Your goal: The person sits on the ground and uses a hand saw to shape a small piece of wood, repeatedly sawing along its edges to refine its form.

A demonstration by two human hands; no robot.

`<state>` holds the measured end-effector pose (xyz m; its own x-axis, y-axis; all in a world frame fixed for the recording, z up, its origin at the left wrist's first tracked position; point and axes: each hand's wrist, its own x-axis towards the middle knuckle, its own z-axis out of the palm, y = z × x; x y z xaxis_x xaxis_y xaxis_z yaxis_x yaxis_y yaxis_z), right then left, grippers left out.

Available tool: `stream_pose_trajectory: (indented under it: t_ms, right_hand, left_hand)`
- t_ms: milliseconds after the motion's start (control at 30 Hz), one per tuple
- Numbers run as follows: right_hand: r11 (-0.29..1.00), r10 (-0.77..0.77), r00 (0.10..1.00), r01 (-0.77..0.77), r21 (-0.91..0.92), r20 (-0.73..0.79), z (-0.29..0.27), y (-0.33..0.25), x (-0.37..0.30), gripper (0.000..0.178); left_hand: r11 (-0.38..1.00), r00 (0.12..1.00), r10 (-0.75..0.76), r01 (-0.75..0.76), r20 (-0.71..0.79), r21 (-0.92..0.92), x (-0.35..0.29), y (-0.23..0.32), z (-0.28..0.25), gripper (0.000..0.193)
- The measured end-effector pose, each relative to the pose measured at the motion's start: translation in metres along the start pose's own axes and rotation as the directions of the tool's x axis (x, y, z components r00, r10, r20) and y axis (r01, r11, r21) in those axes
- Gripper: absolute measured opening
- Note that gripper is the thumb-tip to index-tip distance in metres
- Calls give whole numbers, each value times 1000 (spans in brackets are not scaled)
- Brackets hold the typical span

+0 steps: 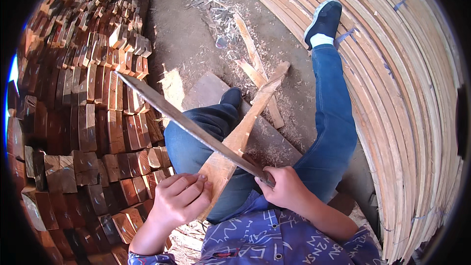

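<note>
My left hand [182,198] is closed round the wide near end of a pale wooden piece [240,135]. The piece is shaped like a paddle, and it narrows to a neck before flaring slightly at its far end. It slants away from me over my left thigh toward the ground. In my closed right hand [286,186] is the near end of a long rasp [181,118], a flat grey metal bar tapering to a tip at the far left. The rasp crosses over the wooden piece; whether the two touch, I cannot tell.
Stacked wooden blocks [88,127] rise along the left. Long bundled strips [392,132] curve along the right, where my right foot [325,17] rests. Shavings, loose offcuts [250,44] and a flat board [274,142] lie on the dirt floor between my legs.
</note>
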<state>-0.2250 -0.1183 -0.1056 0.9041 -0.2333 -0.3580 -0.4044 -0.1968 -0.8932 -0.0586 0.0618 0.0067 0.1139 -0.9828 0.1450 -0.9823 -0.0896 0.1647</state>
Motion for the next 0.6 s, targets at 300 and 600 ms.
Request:
stream_pose_trajectory:
  t_ms: [300,600]
  right_hand:
    - [987,101,983,-118,-106,-154,-14,59,36,21]
    - [939,243,958,-272,-210,-150,-22,67,60,17]
  left_hand:
    - [997,996,68,-70,55,41,16,0,-5,13]
    - [997,997,53,-56,50,61,27,-4,-13,12]
